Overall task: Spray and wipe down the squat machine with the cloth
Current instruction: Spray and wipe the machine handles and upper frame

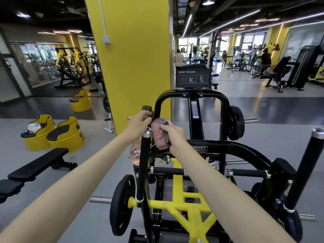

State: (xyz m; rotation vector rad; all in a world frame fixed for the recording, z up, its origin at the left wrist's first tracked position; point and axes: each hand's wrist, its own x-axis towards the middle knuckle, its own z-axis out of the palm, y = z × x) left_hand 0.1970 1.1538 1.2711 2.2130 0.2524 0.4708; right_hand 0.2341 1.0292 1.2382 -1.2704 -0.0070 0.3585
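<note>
While the grey floor is running off towards the far windows, the squat machine (pixel 178 190) is standing in the near middle, its black and yellow frame filling the lower part of the view. A yellow pillar (pixel 135 58) is rising just behind it, with a mirror wall reflecting more equipment to the left. Yellow barrel seats (pixel 66 135) and a black bench (pixel 38 165) are sitting on the left. Two people are exercising at the far right.

The right hand (pixel 175 135) is gripping the pink cloth (pixel 160 135), fingers curled round it, and pressing it against the machine's curved black bar. The left hand (pixel 138 122) is reaching to the frame's left upright with its fingers curled. What they are closing on is hard to make out, possibly a dark knob. A pink spray bottle (pixel 135 152) is showing below that wrist, partly hidden behind an upright handle.
</note>
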